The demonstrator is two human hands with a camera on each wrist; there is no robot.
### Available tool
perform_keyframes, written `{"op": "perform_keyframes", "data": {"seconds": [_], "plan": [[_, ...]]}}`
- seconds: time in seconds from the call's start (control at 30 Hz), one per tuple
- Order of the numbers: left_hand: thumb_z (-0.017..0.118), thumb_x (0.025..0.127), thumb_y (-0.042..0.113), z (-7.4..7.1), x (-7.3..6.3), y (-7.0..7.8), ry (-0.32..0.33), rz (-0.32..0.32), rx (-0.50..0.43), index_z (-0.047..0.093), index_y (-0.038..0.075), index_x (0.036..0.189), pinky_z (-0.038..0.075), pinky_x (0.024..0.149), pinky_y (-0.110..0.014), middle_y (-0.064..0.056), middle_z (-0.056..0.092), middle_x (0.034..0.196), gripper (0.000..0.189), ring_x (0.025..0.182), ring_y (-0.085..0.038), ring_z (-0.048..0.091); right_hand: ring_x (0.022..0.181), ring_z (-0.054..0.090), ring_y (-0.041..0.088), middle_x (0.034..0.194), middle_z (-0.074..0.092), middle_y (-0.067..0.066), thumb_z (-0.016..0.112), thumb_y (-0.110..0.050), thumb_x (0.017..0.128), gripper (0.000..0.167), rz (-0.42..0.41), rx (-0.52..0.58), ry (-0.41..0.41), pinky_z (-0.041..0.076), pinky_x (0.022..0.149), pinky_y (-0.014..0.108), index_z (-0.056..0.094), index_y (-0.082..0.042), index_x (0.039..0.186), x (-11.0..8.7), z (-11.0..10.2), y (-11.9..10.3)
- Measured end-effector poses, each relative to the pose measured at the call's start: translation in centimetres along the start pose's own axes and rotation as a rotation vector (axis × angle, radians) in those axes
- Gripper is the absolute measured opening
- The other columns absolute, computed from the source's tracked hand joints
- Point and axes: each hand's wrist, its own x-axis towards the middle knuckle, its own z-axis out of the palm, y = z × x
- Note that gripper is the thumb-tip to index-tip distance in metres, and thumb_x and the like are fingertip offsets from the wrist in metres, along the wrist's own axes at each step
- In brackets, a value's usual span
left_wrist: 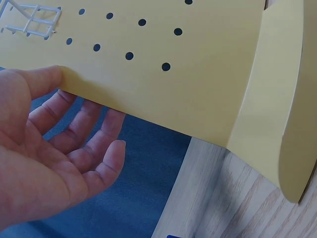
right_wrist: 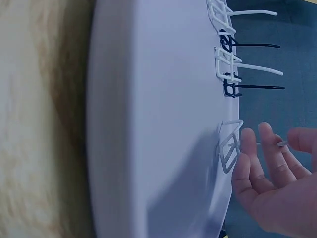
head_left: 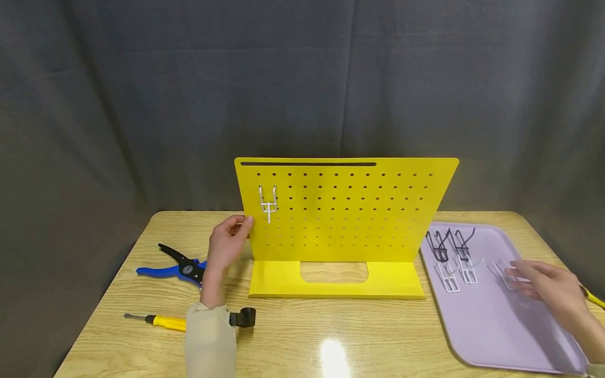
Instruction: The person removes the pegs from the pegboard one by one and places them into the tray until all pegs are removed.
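A yellow pegboard (head_left: 331, 210) stands on its base, with one white wire hook (head_left: 269, 203) hung in its upper left holes. My left hand (head_left: 229, 241) holds the board's left edge, thumb on the front face and fingers behind, as the left wrist view also shows. Over the lilac tray (head_left: 482, 336), my right hand (head_left: 548, 283) is at another white hook (right_wrist: 230, 148), its fingers extended around the prong and the thumb close to the prong's tip. Two more white hooks (head_left: 451, 283) and black hooks (head_left: 439, 252) lie together in the tray's far left part.
Left of the board lie blue-handled pliers (head_left: 181, 269), partly behind my left wrist. Nearer, a yellow-handled screwdriver (head_left: 165, 322) runs under the left sleeve. At the far right a yellow and black object (head_left: 593, 298) shows behind my right forearm. A dark curtain (head_left: 302, 94) hangs behind the table.
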Motion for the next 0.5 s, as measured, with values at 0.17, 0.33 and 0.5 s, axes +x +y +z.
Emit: {"op": "perform_keyframes", "data": {"seconds": [0.17, 0.33, 0.5], "plan": [[0.057, 0.098, 0.029, 0.00, 0.07, 0.01, 0.000, -0.005, 0.004, 0.065, -0.001, 0.110, 0.045, 0.078, -0.032, -0.019, 0.064, 0.096, 0.034, 0.095, -0.038, 0.059, 0.072, 0.070, 0.008, 0.083, 0.071, -0.017, 0.058, -0.022, 0.097, 0.022, -0.010, 0.030, -0.038, 0.054, 0.060, 0.023, 0.068, -0.039, 0.088, 0.16, -0.09, -0.01], [0.057, 0.098, 0.030, -0.04, 0.02, 0.12, 0.000, -0.006, 0.007, 0.065, -0.001, 0.110, 0.045, 0.078, -0.032, -0.019, 0.063, 0.097, 0.034, 0.094, -0.037, 0.059, 0.073, 0.070, 0.007, 0.085, 0.070, -0.019, 0.058, -0.020, 0.097, 0.023, -0.013, 0.018, -0.056, 0.053, 0.059, 0.023, 0.066, -0.040, 0.090, 0.16, -0.16, 0.10], [0.058, 0.097, 0.029, 0.04, 0.03, 0.07, 0.002, -0.003, 0.007, 0.066, -0.001, 0.109, 0.045, 0.077, -0.032, -0.019, 0.064, 0.097, 0.033, 0.092, -0.035, 0.060, 0.072, 0.070, 0.008, 0.085, 0.069, -0.020, 0.057, -0.017, 0.098, 0.026, -0.007, 0.009, -0.070, 0.052, 0.057, 0.023, 0.064, -0.040, 0.090, 0.12, -0.03, 0.38]]}}
